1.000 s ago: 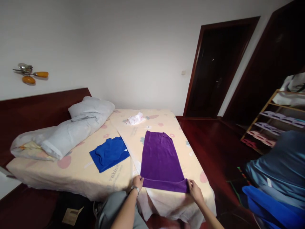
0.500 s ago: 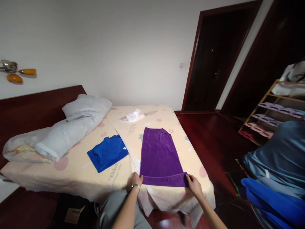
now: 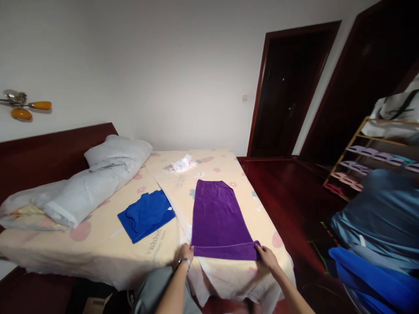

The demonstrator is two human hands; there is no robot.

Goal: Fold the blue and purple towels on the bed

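A purple towel lies stretched out lengthwise on the bed, its near end turned over in a narrow band. My left hand pinches the left end of that fold, and my right hand pinches the right end. At the far right, one corner of the towel is flipped over. Left of the towel, a blue cloth rests in a folded, slightly rumpled pile with a small white tag.
The bed has a patterned cream sheet. A crumpled white plastic bag sits farther back, and a grey quilt is heaped by the headboard. To the right are a shoe rack and draped blue fabric.
Both hands keep hold of the folded towel end, with the fold band looking slightly wider at its right. The whole view has shifted a little as the head camera tilted.
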